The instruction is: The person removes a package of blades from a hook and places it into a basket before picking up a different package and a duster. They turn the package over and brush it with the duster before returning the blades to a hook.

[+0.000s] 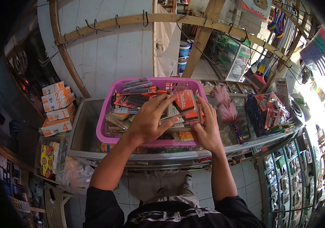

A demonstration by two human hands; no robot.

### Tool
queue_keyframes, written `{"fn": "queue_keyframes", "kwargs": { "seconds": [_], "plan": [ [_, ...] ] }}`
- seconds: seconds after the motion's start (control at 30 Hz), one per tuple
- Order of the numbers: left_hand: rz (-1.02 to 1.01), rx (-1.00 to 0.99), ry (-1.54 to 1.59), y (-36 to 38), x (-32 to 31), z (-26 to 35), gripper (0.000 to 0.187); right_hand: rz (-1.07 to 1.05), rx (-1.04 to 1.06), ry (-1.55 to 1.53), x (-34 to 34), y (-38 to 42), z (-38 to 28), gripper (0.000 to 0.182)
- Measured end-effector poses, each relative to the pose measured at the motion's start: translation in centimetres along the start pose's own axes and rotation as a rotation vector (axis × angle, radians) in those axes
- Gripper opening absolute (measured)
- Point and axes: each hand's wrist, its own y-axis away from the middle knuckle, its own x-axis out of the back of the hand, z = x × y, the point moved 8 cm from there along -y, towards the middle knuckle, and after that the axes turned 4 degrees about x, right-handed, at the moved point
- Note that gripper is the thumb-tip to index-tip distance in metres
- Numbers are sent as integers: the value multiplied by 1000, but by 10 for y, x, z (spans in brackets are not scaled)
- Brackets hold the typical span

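Over the pink plastic basket, both hands hold a clear-and-red Makita-labelled case. My left hand covers its left side, with the fingers along the far edge and the thumb across the near part. My right hand grips the right edge, its thumb at the near corner. Inside the basket are packaged blades or bits, grey packs at the back and clear plastic packets at the left. The hands hide part of the contents.
The basket rests on a glass display counter. To its right lie a pink feather duster and a dark blue basket of packaged goods. Orange-and-white boxes stack at the left. A wooden rail with hooks crosses above.
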Motion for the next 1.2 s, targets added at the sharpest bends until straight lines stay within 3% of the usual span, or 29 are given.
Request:
{"fn": "queue_keyframes", "kwargs": {
  "seconds": [0.23,0.43,0.53,0.67,0.8,0.87,0.9,0.93,1.03,1.2],
  "plan": [
    [142,-100,-73,-1,8,13,84,29,-8,-5,4,4,7,59],
    [232,-108,-154,-4,12,36,93,8,176,20,13,7,-13,54],
    [256,-136,-213,-4,5,61,93,83,102,-70,14,10,-3,55],
    [281,-107,-293,-5,-2,101,91,165,-38,-560,23,19,19,46],
    [276,9,-60,-15,-7,121,83,232,-156,-1068,55,19,28,29],
    [235,126,142,-18,-18,121,76,243,-212,-1110,78,21,39,29],
    [265,81,177,-23,-22,130,57,230,-226,-1144,93,22,40,29],
    [236,173,350,-26,-33,130,50,218,-242,-1174,103,23,43,29],
    [128,428,790,-25,-78,141,30,215,-212,-1070,129,34,67,31],
    [91,427,1221,-29,-159,164,42,229,-221,-887,160,48,101,30]
  ]
}}
